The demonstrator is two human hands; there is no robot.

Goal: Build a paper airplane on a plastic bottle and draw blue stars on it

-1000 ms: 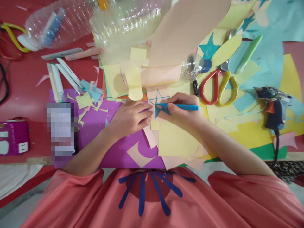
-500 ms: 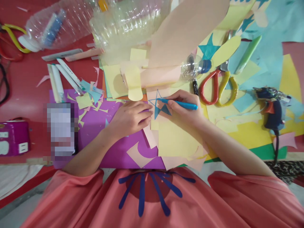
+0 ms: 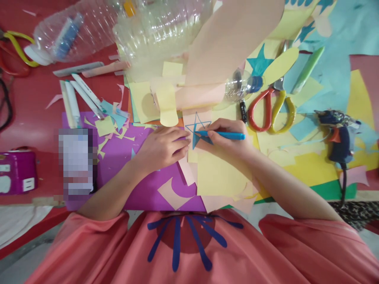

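My right hand pinches a blue marker pen, its tip on a star drawn in blue on pale pink paper. The star's lower part is coloured in; its upper points are outlines. My left hand lies flat with fingers stretched, fingertips at the paper's left side. Beneath it is a purple sheet. A plain yellow sheet lies just below the star.
Clear plastic bottles lie across the back. Red-and-yellow scissors and a glue gun are on the right. Several capped pens, paper scraps and a blurred-out phone lie on the left.
My right hand and the marker tip have moved slightly down and left within the star. More blue shows at the star's middle. My left hand stays in place.
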